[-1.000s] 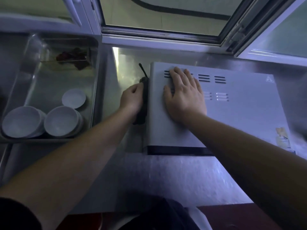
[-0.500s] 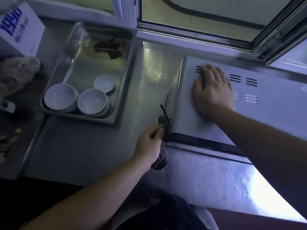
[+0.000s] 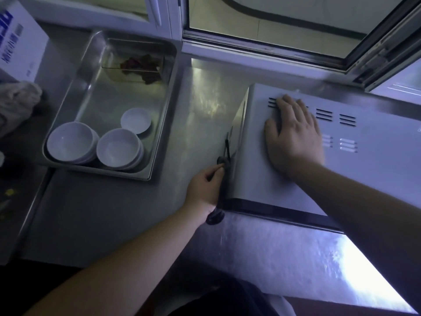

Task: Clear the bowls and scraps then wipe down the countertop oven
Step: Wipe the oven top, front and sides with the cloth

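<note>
Oven (image 3: 284,197): stood on surface (image 3: 114,213), right of tray (image 3: 95,87) holding bowls (image 3: 117,148). Right hand (image 3: 293,137): lay flat, fingers straight, on oven top. Left hand (image 3: 205,190): gripped dark cloth (image 3: 224,169) against oven's left side.

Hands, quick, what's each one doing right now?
Left hand: closed, gripping a dark cloth against the oven's left side.
Right hand: open, resting flat on the oven top.
</note>
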`<state>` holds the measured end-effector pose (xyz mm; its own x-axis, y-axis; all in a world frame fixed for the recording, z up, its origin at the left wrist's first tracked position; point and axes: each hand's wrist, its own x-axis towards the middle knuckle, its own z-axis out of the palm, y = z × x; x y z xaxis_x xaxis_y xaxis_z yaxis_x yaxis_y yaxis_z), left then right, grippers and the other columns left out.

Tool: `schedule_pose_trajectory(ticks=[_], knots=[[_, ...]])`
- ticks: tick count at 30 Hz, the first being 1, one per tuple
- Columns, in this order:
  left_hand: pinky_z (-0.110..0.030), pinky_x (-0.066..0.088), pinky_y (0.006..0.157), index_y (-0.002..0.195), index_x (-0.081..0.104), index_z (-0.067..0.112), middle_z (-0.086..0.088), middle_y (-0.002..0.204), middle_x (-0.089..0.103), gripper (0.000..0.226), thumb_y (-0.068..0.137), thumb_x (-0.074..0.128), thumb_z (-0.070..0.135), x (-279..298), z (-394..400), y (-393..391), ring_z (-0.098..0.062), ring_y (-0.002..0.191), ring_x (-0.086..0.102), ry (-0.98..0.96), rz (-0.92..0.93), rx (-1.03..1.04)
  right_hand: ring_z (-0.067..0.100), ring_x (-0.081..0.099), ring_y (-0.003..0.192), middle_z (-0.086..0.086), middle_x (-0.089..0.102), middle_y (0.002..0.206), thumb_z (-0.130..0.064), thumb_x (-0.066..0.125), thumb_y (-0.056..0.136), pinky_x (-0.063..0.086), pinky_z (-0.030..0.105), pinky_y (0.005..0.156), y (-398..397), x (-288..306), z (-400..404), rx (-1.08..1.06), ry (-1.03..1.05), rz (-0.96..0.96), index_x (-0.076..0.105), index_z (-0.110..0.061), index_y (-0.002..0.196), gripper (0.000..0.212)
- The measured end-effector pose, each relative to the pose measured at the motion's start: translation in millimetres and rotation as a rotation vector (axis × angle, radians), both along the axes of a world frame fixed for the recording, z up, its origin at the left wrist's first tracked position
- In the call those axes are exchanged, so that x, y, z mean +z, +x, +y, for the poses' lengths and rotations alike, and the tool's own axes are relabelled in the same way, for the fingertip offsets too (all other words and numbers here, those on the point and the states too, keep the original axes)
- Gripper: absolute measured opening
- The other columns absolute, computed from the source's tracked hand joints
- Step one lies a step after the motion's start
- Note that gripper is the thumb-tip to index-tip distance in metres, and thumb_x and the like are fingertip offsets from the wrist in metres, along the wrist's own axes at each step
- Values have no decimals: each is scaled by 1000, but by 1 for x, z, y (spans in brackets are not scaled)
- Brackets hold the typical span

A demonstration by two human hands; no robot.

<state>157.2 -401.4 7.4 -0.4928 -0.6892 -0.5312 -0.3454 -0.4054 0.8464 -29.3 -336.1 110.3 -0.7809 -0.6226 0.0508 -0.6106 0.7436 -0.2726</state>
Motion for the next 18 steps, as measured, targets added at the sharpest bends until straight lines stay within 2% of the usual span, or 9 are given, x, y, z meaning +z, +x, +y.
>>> schedule_pose_trajectory(ticks=[4, 9, 14, 18], knots=[[-41, 54, 102, 122, 74, 21, 6, 113, 76, 33, 97, 62, 37, -5, -33, -36, -11, 108, 69, -46, -34, -115, 18, 18, 156, -7, 30, 167, -45, 38, 101, 10, 37, 128, -1, 0, -1, -2, 4, -3, 36, -26, 157, 60], [-28, 53, 96, 125, 72, 22, 7, 112, 73, 31, 100, 58, 34, -5, -71, -86, -10, 106, 67, -115, -74, -154, 16, 16, 157, -8, 29, 167, -47, 39, 102, 9, 37, 128, -1, 0, 0, -5, 12, -8, 35, -27, 158, 59], [-35, 52, 101, 123, 74, 24, 4, 119, 74, 34, 100, 55, 41, -12, -103, -128, -13, 110, 66, -214, -106, -222, 17, 19, 156, -9, 31, 166, -48, 39, 100, 13, 40, 128, -2, -1, 0, -7, 8, 8, 37, -28, 157, 60], [-37, 54, 100, 119, 75, 24, 7, 112, 75, 34, 99, 55, 42, -24, -107, -132, -12, 105, 68, -191, -82, -219, 15, 16, 157, -9, 29, 167, -49, 38, 100, 11, 39, 128, -2, 0, 0, -8, 18, -1, 36, -28, 158, 61]])
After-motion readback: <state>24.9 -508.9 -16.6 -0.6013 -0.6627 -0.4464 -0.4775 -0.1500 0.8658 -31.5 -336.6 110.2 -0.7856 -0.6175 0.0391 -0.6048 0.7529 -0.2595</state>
